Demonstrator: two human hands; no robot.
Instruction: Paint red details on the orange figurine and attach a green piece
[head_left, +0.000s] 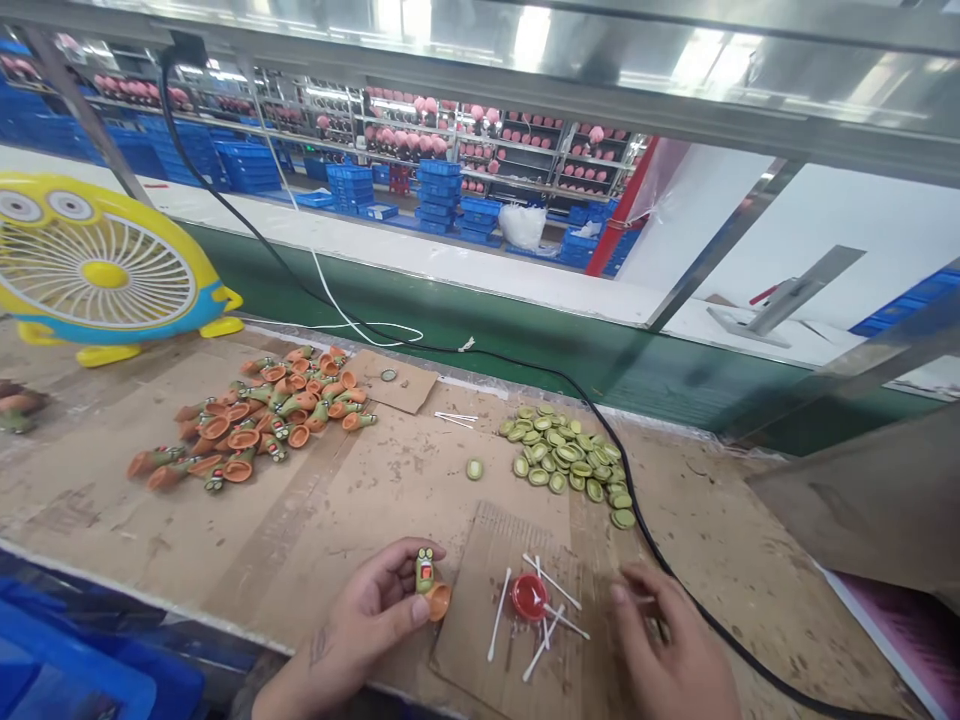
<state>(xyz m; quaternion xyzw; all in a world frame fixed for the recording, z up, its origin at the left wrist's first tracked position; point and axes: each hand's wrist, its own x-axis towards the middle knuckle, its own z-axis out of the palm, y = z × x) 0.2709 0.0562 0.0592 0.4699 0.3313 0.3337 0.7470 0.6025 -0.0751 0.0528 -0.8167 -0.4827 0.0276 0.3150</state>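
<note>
Left hand [375, 605] gripped a small green-and-orange moulded figurine [425, 571], its long axis running away from the camera; right hand [671, 645], fingers curled, grip indeterminable, lay well apart beyond the round red pot [529, 594].

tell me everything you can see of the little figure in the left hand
The small figure has a green body, two pale round eyes, a red patch below them and an orange, hollow cup-like part at lower right in view. It looks like painted plastic. The left hand holds it roughly upright, thumb against the orange part, by the left edge of the cardboard piece.
</note>
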